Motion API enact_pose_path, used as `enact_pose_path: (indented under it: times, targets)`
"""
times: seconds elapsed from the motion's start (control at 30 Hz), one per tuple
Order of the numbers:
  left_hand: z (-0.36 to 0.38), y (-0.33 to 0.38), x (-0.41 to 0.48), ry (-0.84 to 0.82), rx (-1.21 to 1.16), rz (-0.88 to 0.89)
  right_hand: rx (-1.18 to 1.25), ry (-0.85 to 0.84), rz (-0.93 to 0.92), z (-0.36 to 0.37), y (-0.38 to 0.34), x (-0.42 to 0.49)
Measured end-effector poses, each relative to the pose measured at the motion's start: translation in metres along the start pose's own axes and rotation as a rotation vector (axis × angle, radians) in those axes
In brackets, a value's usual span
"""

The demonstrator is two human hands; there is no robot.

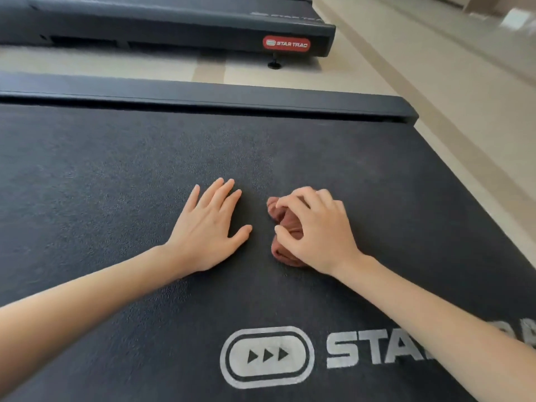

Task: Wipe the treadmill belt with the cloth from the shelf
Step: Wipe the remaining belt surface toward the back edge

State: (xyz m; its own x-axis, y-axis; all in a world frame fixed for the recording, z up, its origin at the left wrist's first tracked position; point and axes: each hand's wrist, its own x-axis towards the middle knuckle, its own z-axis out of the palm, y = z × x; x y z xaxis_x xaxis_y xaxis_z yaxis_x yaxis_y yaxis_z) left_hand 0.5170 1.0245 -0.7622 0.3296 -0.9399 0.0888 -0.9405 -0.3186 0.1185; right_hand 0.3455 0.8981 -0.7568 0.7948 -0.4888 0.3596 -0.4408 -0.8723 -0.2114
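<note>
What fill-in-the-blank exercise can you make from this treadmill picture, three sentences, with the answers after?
1. The brown cloth sits under the right hand, whose fingers are ____ round it.
2. The left hand lies ____ on the treadmill belt, fingers straight.
3. The red badge on the neighbouring treadmill reads Star ____.

Missing words: curled; flat; Trac.

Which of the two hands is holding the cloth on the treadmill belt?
The right hand: its curled fingers grip the bunched brown cloth, while the left hand lies flat on the belt, holding nothing.
</note>
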Motion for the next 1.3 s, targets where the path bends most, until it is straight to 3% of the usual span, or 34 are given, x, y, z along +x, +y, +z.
enact_pose_path:
  times: [0.23,0.47,0.53,0.7,1.03,1.13,1.3]
  targets:
    - [0.009,-0.009,-0.002,0.012,-0.034,-0.028,0.107,0.027,-0.008,0.011,0.004,0.028]
    - [0.009,-0.011,-0.002,0.025,-0.046,-0.03,0.049,-0.004,0.282,0.044,0.049,0.151]
    - [0.009,-0.011,-0.002,0.033,-0.044,-0.032,0.026,-0.014,0.282,0.047,0.052,0.159]
    - [0.01,-0.011,-0.002,0.019,-0.028,-0.026,0.014,-0.014,0.176,0.032,0.043,0.113]
    - [-0.003,-0.001,0.007,-0.123,-0.013,-0.101,0.008,-0.097,-0.013,-0.053,-0.001,-0.112]
    - [-0.005,0.02,0.015,-0.158,-0.017,-0.085,0.034,-0.107,-0.037,-0.057,0.011,-0.107]
    - [-0.004,0.069,0.05,-0.086,-0.11,0.029,-0.048,-0.03,0.115,-0.037,0.05,-0.038]
